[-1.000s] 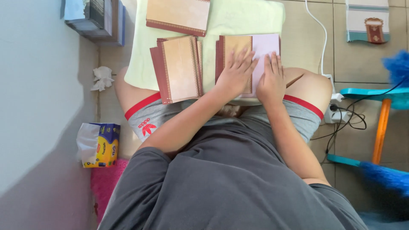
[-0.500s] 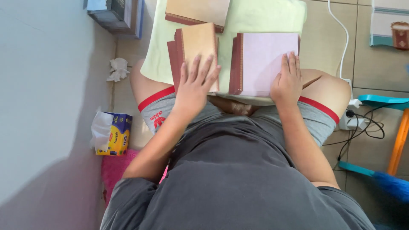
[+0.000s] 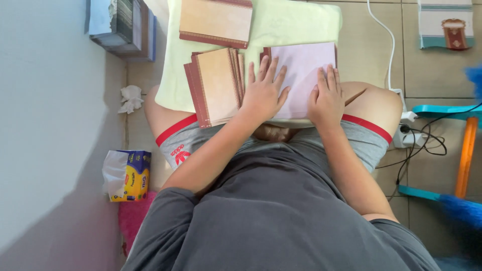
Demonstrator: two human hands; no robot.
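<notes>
— Left hand (image 3: 263, 95)?

— Spread wide and flat, palm down, fingers fanned over the left edge of the pale pink sheet (image 3: 304, 75). Gripping nothing — only pressing.

— And the right hand (image 3: 326, 98)?

— Also flat and open, fingers together, resting on the lower right part of the same sheet. Holding nothing either.

— Whereabouts of that sheet?

— On top of a dark red cover, lying on the pale green cushion (image 3: 296, 25) across the lap, between the two bare knees.

— Anything just beside it?

— Touching on the left, a fanned stack of tan cards with maroon borders (image 3: 216, 85), tilted a little, the left wrist brushing its lower corner. Farther up the cushion, apart from both hands, another tan card pile (image 3: 216, 20).

— Around the lap?

— Tiled floor (image 3: 366, 45) with a white cable (image 3: 386, 45) running down to a power strip (image 3: 404, 133) by the right knee. On the left side, a crumpled tissue (image 3: 130, 98), a blue and yellow tissue pack (image 3: 128, 175), and a stack of books (image 3: 123, 25) against the wall. Far right — a teal and orange frame (image 3: 464, 145), partly cut off.
</notes>
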